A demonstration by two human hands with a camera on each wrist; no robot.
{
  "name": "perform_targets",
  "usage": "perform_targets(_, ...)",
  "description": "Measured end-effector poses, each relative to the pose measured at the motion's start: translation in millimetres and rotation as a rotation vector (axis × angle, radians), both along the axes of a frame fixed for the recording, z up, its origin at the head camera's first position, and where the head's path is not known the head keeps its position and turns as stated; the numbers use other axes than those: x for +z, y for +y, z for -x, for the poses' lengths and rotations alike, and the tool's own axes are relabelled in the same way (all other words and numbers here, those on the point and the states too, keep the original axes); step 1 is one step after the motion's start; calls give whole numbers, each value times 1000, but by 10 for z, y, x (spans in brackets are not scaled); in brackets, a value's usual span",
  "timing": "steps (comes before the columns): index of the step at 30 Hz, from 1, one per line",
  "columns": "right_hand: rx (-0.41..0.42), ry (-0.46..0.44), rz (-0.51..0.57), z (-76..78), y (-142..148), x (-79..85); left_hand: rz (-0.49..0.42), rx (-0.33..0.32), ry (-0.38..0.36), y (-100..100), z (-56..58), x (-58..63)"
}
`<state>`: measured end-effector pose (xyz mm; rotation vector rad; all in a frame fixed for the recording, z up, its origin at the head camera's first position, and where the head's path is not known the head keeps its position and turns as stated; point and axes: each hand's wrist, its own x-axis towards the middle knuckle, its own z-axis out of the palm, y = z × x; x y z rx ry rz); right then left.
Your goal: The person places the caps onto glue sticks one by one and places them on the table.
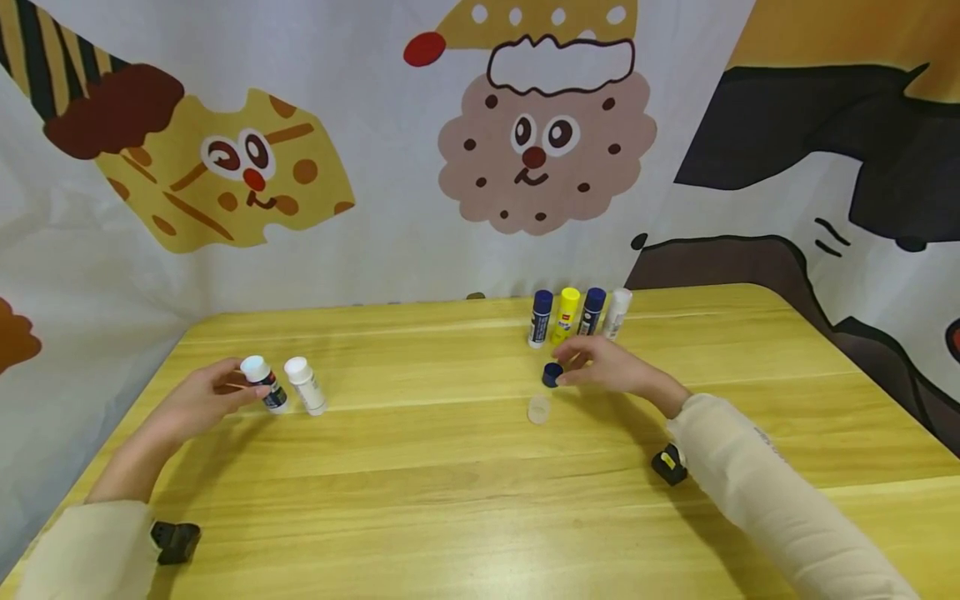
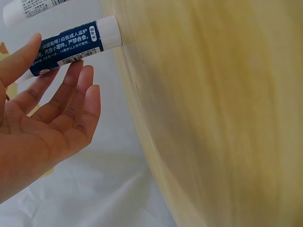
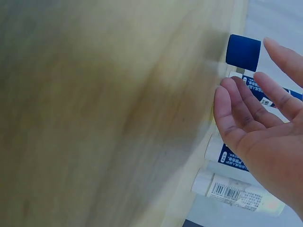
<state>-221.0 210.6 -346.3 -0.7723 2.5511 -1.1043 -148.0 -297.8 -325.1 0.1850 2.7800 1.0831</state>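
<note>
On the left of the table stands a glue stick with a dark blue label (image 2: 71, 45) and a white cap (image 1: 256, 367). My left hand (image 1: 201, 402) pinches it near its top between thumb and fingers. Just right of it is a white glue stick (image 1: 306, 387). At the right, my right hand (image 1: 603, 367) is beside a small dark blue cap (image 1: 552, 374) on the table. In the right wrist view, a gap shows between that cap and the relaxed fingertips (image 3: 259, 75). A small translucent round piece (image 1: 538, 409) lies in front of the cap.
Behind my right hand is a row of upright glue sticks: a blue one (image 1: 540, 318), a yellow one (image 1: 566, 314), another blue one (image 1: 592, 310) and a white one (image 1: 617, 312). A cartoon-printed curtain (image 1: 397, 208) hangs behind the wooden table (image 1: 375, 500).
</note>
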Motion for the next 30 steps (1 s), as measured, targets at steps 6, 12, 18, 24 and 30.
perform_targets(6,-1,17,-15,0,-34,-4,5,-1,2,-3,13,1)
perform_targets(12,-11,12,-42,7,-54,-12,-3,1,-7,3,13,10)
perform_targets(18,-12,1,-43,8,-62,-20,-4,5,-10,4,5,11)
perform_targets(24,-10,10,-45,-2,-62,-12,-1,5,-6,-4,2,7)
perform_targets(30,8,19,-35,-18,-60,1,11,9,-1,-12,-18,13)
